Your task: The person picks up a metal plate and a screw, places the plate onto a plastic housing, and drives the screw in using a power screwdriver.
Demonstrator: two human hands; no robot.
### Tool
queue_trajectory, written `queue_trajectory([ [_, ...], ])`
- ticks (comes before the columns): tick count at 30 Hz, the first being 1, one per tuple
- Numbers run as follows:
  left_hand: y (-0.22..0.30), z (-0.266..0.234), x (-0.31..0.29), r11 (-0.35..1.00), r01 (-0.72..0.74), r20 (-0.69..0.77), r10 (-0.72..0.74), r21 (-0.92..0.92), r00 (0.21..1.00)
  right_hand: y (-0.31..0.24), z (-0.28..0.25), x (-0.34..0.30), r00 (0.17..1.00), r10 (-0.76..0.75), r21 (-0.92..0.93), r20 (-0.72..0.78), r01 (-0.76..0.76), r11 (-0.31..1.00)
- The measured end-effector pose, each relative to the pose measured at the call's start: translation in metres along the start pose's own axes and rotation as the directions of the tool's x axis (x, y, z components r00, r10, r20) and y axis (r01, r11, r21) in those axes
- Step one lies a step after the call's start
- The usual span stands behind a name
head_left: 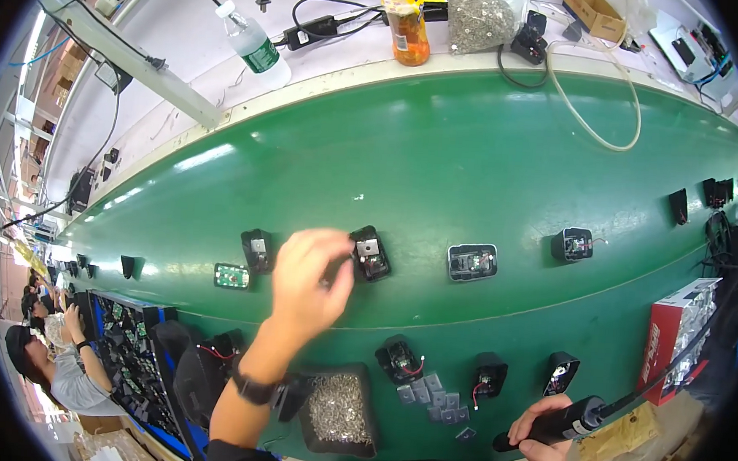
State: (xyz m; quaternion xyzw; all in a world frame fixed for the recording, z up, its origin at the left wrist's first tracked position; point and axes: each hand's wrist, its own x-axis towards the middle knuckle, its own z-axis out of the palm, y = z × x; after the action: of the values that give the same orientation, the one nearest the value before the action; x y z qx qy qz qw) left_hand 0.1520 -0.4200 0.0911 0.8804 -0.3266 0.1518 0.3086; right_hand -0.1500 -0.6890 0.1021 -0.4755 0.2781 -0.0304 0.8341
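Note:
My left hand (308, 279) reaches over the green belt with curled fingers, thumb and fingertips close together. It is beside an opened black housing (372, 258) with a metal plate inside. Whatever the fingertips hold, if anything, I cannot make out. Behind that hand stands another black housing (256, 245), and next to it lies a small case with a green circuit board (232, 275). At the lower right my right hand (544, 444) is wrapped round a black electric screwdriver (575, 417), its cable running up to the right.
A black tray (340, 449) of screws sits at the near edge. Grey square plates (436, 401) lie beside an opened housing (399, 359). More housings (473, 261) dot the belt. A red box (664, 346) stands right; a bottle (256, 48) stands beyond the belt. People (65, 364) work at left.

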Motion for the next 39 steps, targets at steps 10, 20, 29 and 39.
queue_trajectory([
  [10,0.097,-0.076,-0.152,0.981,0.110,0.499,-0.177,0.160,0.848,-0.019,0.032,0.009,0.984,-0.110,-0.012,0.143,0.113,0.994],
  [20,0.091,-0.081,-0.172,0.987,0.153,0.222,-0.159,0.047,0.962,-0.035,0.087,-0.001,0.918,-0.192,-0.081,0.346,0.233,0.969],
  [29,0.108,-0.067,-0.176,0.749,0.320,0.120,-0.309,-0.580,0.943,-0.055,0.160,0.026,0.453,-0.548,0.369,0.703,0.425,0.826],
  [39,0.109,-0.062,-0.178,0.614,0.290,0.111,-0.313,-0.734,0.943,-0.044,0.170,0.019,0.566,-0.525,0.337,0.635,0.409,0.848],
])
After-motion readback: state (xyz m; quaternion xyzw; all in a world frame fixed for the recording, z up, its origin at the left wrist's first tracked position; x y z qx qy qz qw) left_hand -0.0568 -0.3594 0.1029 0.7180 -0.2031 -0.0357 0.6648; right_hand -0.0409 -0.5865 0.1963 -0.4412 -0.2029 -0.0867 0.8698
